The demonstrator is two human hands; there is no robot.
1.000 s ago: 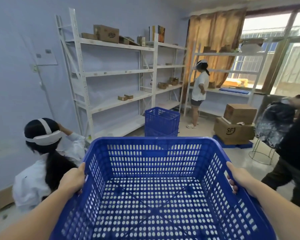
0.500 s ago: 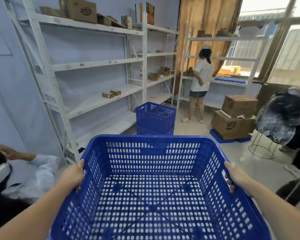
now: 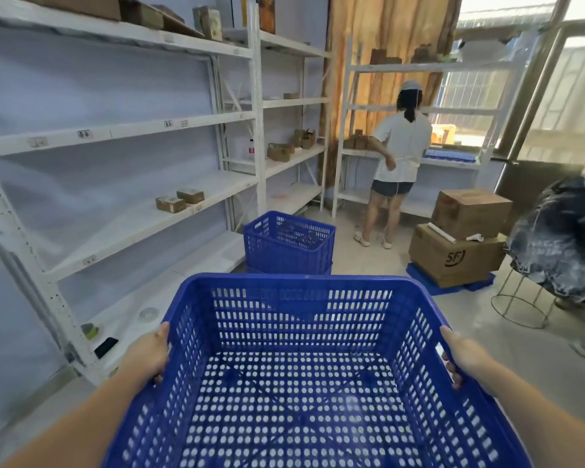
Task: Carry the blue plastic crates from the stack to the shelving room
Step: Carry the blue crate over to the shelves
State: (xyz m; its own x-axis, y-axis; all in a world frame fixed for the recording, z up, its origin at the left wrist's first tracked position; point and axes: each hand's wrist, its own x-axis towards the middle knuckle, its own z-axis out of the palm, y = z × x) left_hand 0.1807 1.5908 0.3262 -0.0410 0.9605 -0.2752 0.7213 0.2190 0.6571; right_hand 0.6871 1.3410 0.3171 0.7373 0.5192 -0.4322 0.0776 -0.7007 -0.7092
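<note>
An empty blue plastic crate with perforated walls and floor fills the lower middle of the head view, held level in front of me. My left hand grips its left rim and my right hand grips its right rim. Just beyond the carried crate, a short stack of blue crates stands on the floor beside the white shelving.
White metal shelves line the left wall and the back, holding a few small boxes. A person in a white shirt stands at the back shelf. Two cardboard boxes sit on a blue pallet at right, beside a wire stand and another person.
I have walked forward into the room with the crate. The crouching person at the left has passed out of view, and the floor stack of crates is closer.
</note>
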